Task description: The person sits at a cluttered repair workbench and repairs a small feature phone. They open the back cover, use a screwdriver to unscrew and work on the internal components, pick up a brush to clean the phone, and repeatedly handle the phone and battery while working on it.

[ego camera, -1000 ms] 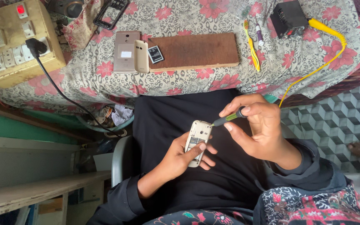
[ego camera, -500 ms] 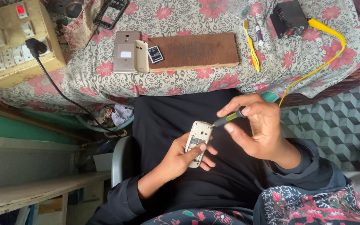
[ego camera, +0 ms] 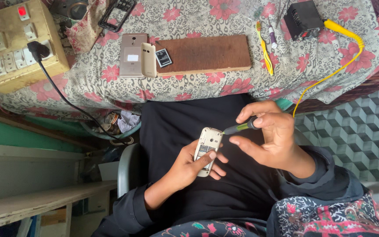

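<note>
Left hand [ego camera: 185, 164] grip clamps small phone [ego camera: 207, 149]; right hand [ego camera: 270, 138] grip pinches screwdriver [ego camera: 238, 127] at its upper edge.

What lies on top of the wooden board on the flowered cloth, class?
A small black battery rests on the wooden board at its left end; the rest of its top is bare. The cloth beneath the board is covered.

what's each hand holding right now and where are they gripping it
Left hand cradles a small opened phone around its lower half. Right hand pinches a small screwdriver by its handle.
</note>
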